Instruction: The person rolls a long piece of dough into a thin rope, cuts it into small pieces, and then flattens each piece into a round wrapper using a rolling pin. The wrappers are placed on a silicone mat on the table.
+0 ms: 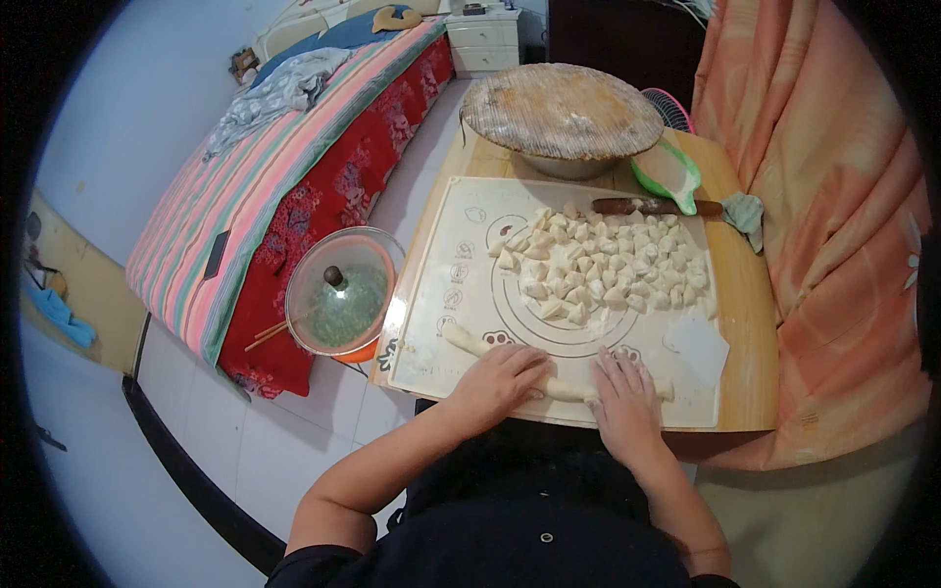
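A long rope of dough (567,390) lies along the near edge of the white pastry mat (421,294). Its left end pokes out past my left hand (498,384), which rests over the rope with the fingers lying across it. My right hand (625,400) lies flat on the rope further right, fingers stretched forward, and a short end shows beyond it. Both palms press from above and hide parts of the dough. Beyond my hands, many small cut dough pieces (613,260) are heaped on the floured mat.
A wooden rolling pin (647,207) and a green-rimmed scoop (676,176) lie behind the pieces. A floury round woven tray (564,110) covers a bowl at the back. Left of the table stands a glass-lidded pot (338,304) with green contents, chopsticks (267,336) beside it. An orange curtain (833,245) hangs right.
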The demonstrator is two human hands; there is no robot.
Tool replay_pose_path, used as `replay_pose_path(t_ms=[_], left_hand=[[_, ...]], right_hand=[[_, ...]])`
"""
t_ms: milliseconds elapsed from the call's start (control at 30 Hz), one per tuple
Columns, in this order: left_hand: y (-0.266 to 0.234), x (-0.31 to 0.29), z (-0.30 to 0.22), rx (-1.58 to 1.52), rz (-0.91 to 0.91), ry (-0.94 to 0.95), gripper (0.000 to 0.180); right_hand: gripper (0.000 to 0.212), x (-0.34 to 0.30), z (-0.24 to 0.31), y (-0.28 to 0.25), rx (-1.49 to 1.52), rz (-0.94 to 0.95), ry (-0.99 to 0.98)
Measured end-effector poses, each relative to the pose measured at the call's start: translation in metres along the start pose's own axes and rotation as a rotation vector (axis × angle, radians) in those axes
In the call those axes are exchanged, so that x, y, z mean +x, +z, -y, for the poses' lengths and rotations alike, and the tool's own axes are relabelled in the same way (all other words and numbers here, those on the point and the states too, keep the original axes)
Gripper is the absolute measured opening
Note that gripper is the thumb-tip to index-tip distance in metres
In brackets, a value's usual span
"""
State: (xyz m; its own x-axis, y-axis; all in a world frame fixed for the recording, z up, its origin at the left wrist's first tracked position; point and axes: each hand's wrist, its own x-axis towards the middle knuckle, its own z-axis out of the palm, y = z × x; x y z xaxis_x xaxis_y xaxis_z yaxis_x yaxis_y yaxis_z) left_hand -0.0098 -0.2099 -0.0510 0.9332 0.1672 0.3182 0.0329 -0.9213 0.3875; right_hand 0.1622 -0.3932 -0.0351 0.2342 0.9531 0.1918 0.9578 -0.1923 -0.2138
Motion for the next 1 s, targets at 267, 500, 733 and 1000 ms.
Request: replay_pose_path(t_ms=[267, 500, 733, 1000], left_hand=[[-0.026, -0.010, 0.021, 0.039, -0.072, -0.049, 0.039], [-0.032, -0.016, 0.036, 0.024, 0.061, -0.059, 0.044], [-0.076, -0.046, 0.078, 0.105, 0.091, -0.225, 0.045], [-0.084, -0.048, 0.079, 0.107, -0.002, -0.146, 0.020]], right_hand=[[0.046, 0.011, -0.012, 0.000, 0.175, 0.026, -0.028], [0.048, 0.057, 0.041, 0.017, 0.333, 0.005, -0.143], [0.035, 0.082, 0.065, 0.029, 0.329, 0.098, -0.107], [0.026, 0.096, 0.078, 0.045, 0.400, -0.043, -0.133]])
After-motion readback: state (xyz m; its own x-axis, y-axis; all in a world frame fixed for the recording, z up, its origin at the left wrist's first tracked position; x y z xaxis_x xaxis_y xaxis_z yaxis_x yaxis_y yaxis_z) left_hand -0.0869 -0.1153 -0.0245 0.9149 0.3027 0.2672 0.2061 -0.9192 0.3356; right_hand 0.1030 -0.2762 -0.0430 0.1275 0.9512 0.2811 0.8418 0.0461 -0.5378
